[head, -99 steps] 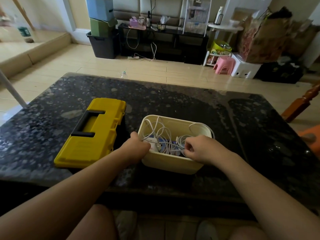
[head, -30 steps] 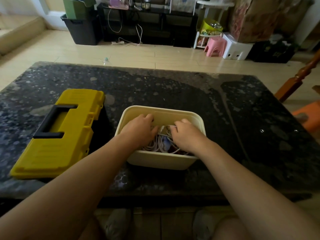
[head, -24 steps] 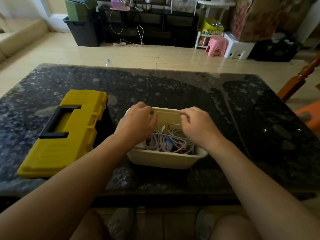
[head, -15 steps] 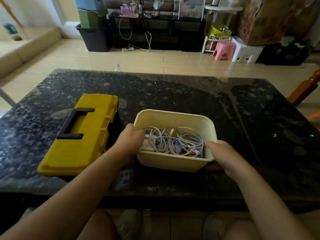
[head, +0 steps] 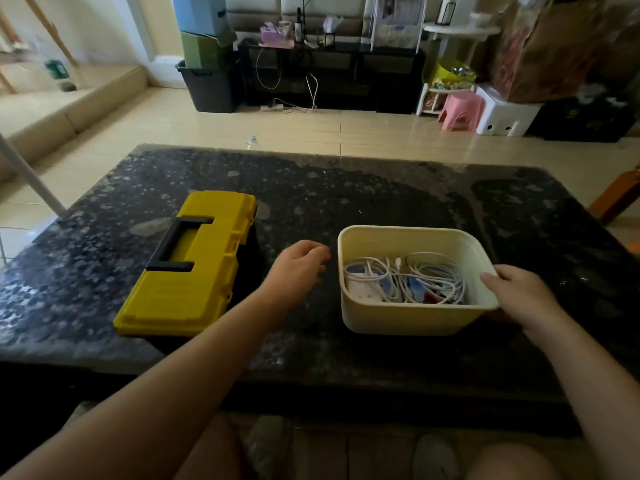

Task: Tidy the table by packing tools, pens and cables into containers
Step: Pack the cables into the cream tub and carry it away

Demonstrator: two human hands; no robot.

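Note:
A cream plastic tub (head: 408,317) stands on the dark stone table (head: 346,192), right of centre. Inside it lie tangled white cables (head: 412,278) with a white plug and some blue pieces. My right hand (head: 516,292) grips the tub's right rim, thumb over the edge. My left hand (head: 298,268) hovers just left of the tub with loosely curled fingers, apart from it and holding nothing. A closed yellow toolbox (head: 194,265) with a black handle lies to the left.
Beyond the table is tiled floor, then a black media shelf (head: 329,77), stacked bins (head: 207,57), a pink stool (head: 460,110) and a white box (head: 502,116). A wooden post (head: 620,195) stands at the table's right side. My knees show under the near edge.
Both hands came out of the tub after pressing the cables down. The tub has shifted right, away from the toolbox, with my right hand on its rim. My left hand let go.

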